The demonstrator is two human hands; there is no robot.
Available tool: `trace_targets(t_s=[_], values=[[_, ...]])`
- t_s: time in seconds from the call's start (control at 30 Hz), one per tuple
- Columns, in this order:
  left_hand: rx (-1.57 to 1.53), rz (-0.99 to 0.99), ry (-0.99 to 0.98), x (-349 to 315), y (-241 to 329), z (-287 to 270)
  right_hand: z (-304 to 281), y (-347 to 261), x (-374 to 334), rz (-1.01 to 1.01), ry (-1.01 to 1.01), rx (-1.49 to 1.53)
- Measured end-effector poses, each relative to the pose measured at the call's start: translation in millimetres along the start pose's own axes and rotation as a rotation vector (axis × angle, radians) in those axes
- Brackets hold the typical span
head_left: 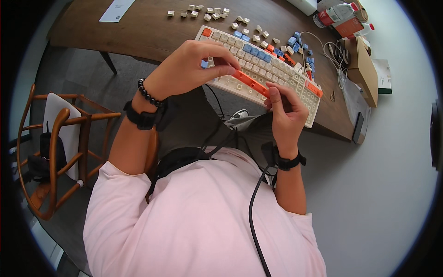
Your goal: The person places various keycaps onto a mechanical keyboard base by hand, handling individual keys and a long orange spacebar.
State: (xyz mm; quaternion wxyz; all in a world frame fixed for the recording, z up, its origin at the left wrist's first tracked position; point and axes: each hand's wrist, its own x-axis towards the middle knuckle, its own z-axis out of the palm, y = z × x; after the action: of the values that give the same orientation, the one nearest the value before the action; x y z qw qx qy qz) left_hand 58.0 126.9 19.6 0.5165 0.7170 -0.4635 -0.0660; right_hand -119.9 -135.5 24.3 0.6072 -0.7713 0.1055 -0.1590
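Between my two hands is a long orange spacebar keycap [250, 83], tilted, its hollow underside with stem sockets showing. My left hand [200, 64] pinches its left end between thumb and fingers. At the other end, my right hand [287, 102] grips it with thumb and curled fingers. Just beyond and below lies a cream keyboard [221, 83] at the table's near edge. Cream, blue and orange keycaps fill its upper rows; the lower rows and right side show bare switches. My left hand hides part of its left side.
Loose cream keycaps [216, 15] lie beyond the keyboard, with blue and orange ones [295, 44] at right. A white cable [330, 46], a cardboard box [361, 69], plastic bottles [336, 15] and a black phone-like object [357, 128] are along the right. A wooden chair [57, 152] stands left; a black cable [253, 207] crosses my shirt.
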Motion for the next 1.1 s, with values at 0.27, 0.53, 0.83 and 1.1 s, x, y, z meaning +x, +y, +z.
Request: trace_targets(t_s=[0.27,0.53,0.83,1.1], values=[[-0.004,0.008,-0.052,-4,-2,-6,-2,5,6,-0.187,0.015,-0.103],[0.294,0.019,-0.141,-8,-7,-3,4,11,2,-0.467,-0.016,-0.529],[0.315,0.019,-0.149,-9,-4,0,7,18,0,-0.515,-0.006,-0.558],[0.304,-0.005,-0.16,-11,-7,0,6,19,-1,-0.524,-0.025,-0.552]])
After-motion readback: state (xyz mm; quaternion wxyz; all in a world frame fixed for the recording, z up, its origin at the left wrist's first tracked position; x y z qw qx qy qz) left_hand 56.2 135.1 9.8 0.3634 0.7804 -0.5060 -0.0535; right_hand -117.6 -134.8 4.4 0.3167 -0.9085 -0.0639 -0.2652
